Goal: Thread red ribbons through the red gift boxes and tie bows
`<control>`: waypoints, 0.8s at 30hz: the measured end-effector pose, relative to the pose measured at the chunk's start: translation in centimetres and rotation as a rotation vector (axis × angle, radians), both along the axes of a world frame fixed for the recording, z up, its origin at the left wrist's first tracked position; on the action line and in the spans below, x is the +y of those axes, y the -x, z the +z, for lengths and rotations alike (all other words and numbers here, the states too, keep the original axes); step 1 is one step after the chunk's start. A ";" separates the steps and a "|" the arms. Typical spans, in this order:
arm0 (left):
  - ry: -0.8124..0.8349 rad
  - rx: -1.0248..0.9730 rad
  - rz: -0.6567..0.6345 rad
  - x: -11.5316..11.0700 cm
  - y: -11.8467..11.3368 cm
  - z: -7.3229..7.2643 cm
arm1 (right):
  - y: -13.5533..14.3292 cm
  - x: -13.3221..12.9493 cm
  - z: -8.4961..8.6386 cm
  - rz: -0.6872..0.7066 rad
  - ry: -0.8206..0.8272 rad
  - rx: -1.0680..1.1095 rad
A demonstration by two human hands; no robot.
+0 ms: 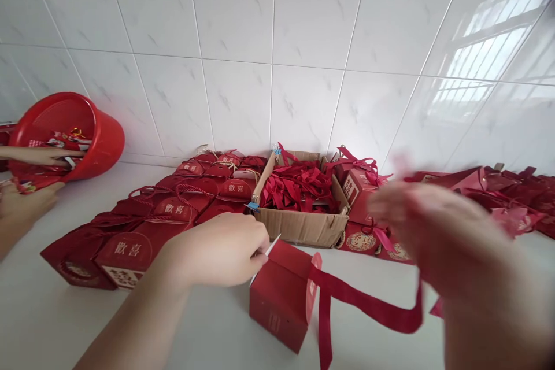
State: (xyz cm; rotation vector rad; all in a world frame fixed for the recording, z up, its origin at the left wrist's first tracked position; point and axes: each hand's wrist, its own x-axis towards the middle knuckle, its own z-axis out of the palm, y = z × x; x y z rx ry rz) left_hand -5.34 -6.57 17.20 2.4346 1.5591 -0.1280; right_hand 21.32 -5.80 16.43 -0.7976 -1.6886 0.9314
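My left hand (229, 248) is closed on the edge of a red gift box (280, 292), where a thin white edge shows beside the fingers. The box sits tilted on the white table. A wide dark-red ribbon (368, 303) comes out at its rounded flap, with one tail hanging down in front. The longer part loops to the right and rises to my right hand (433, 231). That hand is raised and smeared by motion; it seems pinched on the ribbon, whose blurred end shows above the fingertips.
A cardboard box (299, 228) of red ribbons stands at the back. Rows of red gift boxes (173, 208) lie to its left, more red boxes (364, 185) to its right. At far left, another person's hands (56, 156) reach at a tipped red basin (108, 139). A tiled wall (238, 98) rises behind.
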 end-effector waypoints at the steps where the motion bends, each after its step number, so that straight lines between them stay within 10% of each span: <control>1: -0.001 0.018 0.022 0.2 0.0 0.1 | 1.4 0.4 -0.6 0.047 0.072 -0.013; 6: -0.005 0.124 0.124 0.9 -0.1 0.3 | 6.9 2.9 -3.5 0.227 0.398 -0.209; 24: -0.026 0.124 0.193 1.4 0.0 -0.2 | 8.4 4.2 -6.3 0.171 0.344 -0.311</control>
